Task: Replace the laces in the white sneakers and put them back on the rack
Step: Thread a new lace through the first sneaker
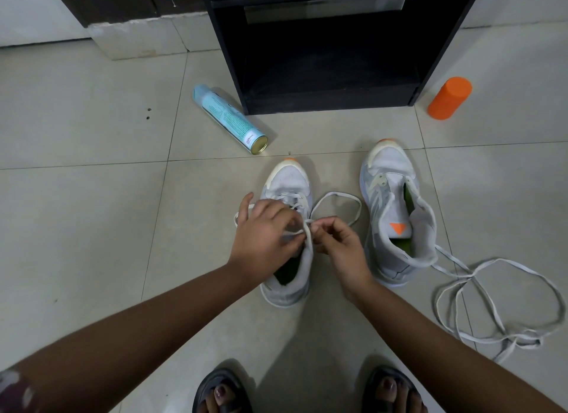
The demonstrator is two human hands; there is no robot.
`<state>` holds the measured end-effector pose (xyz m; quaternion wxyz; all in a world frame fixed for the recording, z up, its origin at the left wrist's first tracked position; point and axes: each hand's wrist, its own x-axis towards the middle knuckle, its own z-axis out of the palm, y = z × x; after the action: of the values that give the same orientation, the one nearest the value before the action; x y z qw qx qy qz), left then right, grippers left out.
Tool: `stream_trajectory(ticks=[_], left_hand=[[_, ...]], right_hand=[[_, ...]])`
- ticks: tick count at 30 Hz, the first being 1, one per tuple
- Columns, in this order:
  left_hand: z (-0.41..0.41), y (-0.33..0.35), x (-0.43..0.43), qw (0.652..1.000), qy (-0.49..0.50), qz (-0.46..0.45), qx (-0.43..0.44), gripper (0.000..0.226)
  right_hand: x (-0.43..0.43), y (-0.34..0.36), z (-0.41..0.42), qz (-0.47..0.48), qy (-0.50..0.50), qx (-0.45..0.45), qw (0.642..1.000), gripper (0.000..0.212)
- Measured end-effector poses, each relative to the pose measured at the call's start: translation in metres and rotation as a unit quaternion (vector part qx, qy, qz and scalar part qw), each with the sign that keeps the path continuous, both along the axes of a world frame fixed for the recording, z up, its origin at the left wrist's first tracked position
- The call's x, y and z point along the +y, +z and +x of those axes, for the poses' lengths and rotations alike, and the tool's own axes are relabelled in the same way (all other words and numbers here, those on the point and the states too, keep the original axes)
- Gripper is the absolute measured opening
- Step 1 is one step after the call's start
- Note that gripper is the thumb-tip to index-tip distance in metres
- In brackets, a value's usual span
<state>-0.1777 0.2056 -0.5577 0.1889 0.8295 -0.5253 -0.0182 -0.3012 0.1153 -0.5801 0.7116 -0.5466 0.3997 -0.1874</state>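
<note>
Hands: your left hand (264,228) and right hand (341,243) both pinch the flat white lace (336,193) at its crossing, taut for knotting.
Laced shoe: white mesh sneaker (289,179), frame centre, heel toward you for reach.
Other shoe: matching white sneaker (390,197), centre right, unlaced; loose white lace (467,274) beside it.
Rack: black shoe rack (322,59), top centre.

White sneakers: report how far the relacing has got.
Done: the left sneaker looks threaded. In hand: the left hand and right hand pinch its lace near the top. To do: the right sneaker stands unlaced, a loose lace beside it; the rack holds neither.
</note>
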Motion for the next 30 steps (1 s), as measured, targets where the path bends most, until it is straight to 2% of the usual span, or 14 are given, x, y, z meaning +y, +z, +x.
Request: stream_trajectory(ticks=[5,7,9,10,12,13,15,17,20,23,24,27,29,30], left_hand=[[0.005,-0.002,0.026,0.987,0.108,-0.046,0.105,0.035],[0.006,-0.005,0.029,0.953,0.196,-0.040,0.228,0.032],[0.006,-0.009,0.029,0.918,0.245,-0.043,0.310,0.029],[0.005,-0.011,0.029,0.907,0.257,-0.049,0.331,0.029],[0.005,-0.012,0.028,0.896,0.267,-0.056,0.350,0.031],[0.005,-0.013,0.028,0.895,0.264,-0.057,0.354,0.032],[0.006,-0.013,0.028,0.895,0.259,-0.055,0.359,0.032],[0.008,-0.015,0.028,0.898,0.252,-0.044,0.359,0.031],[0.011,-0.015,0.029,0.904,0.237,-0.031,0.355,0.029],[0.014,-0.015,0.030,0.906,0.227,-0.025,0.355,0.027],[0.015,-0.016,0.030,0.906,0.225,-0.023,0.357,0.026],[0.015,-0.017,0.029,0.902,0.222,-0.024,0.369,0.025],[0.016,-0.019,0.029,0.897,0.226,-0.027,0.380,0.026],[0.018,-0.020,0.030,0.892,0.230,-0.031,0.389,0.026]], right_hand=[[-0.031,0.039,0.000,0.166,-0.185,-0.197,0.948,0.027],[-0.057,0.058,-0.011,0.092,-0.204,-0.181,0.958,0.029],[-0.077,0.071,-0.019,-0.101,-0.104,-0.012,0.989,0.023],[-0.081,0.075,-0.023,-0.211,0.019,0.126,0.969,0.018],[-0.075,0.077,-0.025,-0.282,0.328,0.335,0.837,0.020],[-0.066,0.075,-0.024,-0.282,0.421,0.383,0.772,0.026],[-0.041,0.067,-0.017,-0.333,0.457,0.407,0.717,0.035],[-0.023,0.048,-0.008,-0.432,0.390,0.362,0.728,0.035],[-0.019,0.032,-0.001,-0.425,0.326,0.254,0.805,0.034],[-0.030,0.043,-0.001,-0.213,0.177,0.063,0.959,0.028],[-0.033,0.050,-0.001,-0.114,0.124,-0.007,0.986,0.032],[-0.038,0.066,0.002,0.124,0.047,-0.123,0.984,0.036],[-0.045,0.071,-0.002,0.128,0.061,-0.033,0.989,0.033],[-0.050,0.071,-0.006,0.062,0.114,0.052,0.990,0.031]])
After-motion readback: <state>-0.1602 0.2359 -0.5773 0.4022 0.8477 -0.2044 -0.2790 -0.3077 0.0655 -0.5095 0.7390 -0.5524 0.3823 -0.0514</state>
